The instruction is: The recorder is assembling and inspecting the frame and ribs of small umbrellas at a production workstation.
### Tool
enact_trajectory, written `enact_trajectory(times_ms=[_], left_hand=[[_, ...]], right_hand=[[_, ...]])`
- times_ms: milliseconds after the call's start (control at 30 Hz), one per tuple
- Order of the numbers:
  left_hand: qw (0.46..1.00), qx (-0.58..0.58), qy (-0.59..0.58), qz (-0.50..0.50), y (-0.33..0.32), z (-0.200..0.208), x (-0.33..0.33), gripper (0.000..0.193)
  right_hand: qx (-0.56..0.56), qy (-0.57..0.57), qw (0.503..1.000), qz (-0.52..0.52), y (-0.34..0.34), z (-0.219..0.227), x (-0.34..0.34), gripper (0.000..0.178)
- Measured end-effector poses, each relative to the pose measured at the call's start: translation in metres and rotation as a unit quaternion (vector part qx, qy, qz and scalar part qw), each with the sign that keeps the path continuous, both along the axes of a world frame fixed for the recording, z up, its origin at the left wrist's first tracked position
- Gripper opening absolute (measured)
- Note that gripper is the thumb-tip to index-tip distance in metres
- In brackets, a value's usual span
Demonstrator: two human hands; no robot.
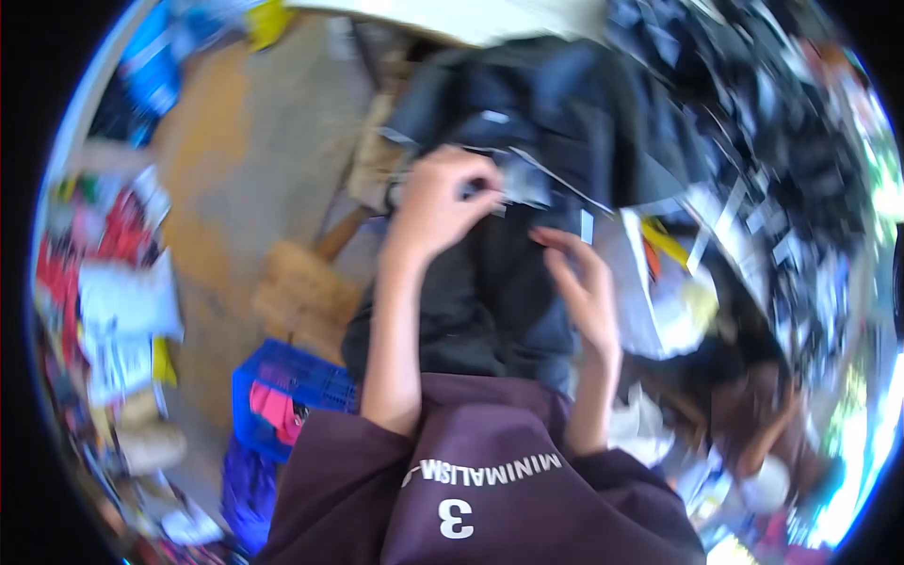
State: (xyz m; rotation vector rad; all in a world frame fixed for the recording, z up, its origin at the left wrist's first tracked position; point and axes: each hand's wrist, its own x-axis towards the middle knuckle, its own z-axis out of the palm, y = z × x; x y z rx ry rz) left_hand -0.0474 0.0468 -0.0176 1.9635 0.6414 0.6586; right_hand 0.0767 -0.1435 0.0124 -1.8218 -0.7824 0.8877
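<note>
Left hand: the left hand [441,196] was curled shut, fingers pinching a small pale tag [520,179] against the dark cloth [527,122].
Right hand: the right hand [586,282] lay half open, fingers loosely bent, fingertips [556,235] resting on the cloth just below the tag; it gripped nothing that I could see.
Cloth: a heap of dark blue-black garments, draped from the far side down over the person's lap, with both hands on its middle.
Tag: between the two hands, nearer the left one; blur hid its detail.
Strips: thin pale strips [586,226] lay on the cloth just beside the right fingertips.
Person: maroon sleeves [490,480] filled the lower edge, forearms bare.
Floor: bare brownish floor [226,160] on the left, with a blue crate [287,381] near the left elbow and a wooden block [301,292] just beyond it.
Right side: a dark jumble of cloth scraps [782,169], too blurred to sort out.
</note>
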Motion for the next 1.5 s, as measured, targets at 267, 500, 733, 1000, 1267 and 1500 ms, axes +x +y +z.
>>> enact_trajectory(times_ms=[267,500,733,1000,1267,1500], left_hand=[[0.98,0.174,0.093,-0.038,-0.015,0.007,0.023,0.014],[0.969,0.216,0.119,0.002,-0.039,0.011,0.037,0.012],[0.955,0.275,0.098,0.045,-0.04,-0.008,0.048,0.016],[0.962,0.253,0.078,0.06,-0.031,-0.002,0.039,0.014],[0.957,0.277,-0.011,0.082,-0.041,-0.013,0.052,0.018],[0.947,0.314,0.064,0.013,-0.04,-0.011,0.047,0.022]], right_hand=[[0.05,0.214,0.965,-0.143,0.003,-0.022,0.0,0.037],[0.061,0.26,0.952,-0.146,0.004,-0.03,0.002,0.038],[0.073,0.28,0.944,-0.159,0.008,-0.033,-0.002,0.04],[0.069,0.24,0.95,-0.188,0.008,-0.03,-0.003,0.041],[0.056,0.259,0.952,-0.153,0.01,-0.028,-0.004,0.038],[0.122,0.358,0.912,-0.161,0.005,-0.032,-0.001,0.038]])
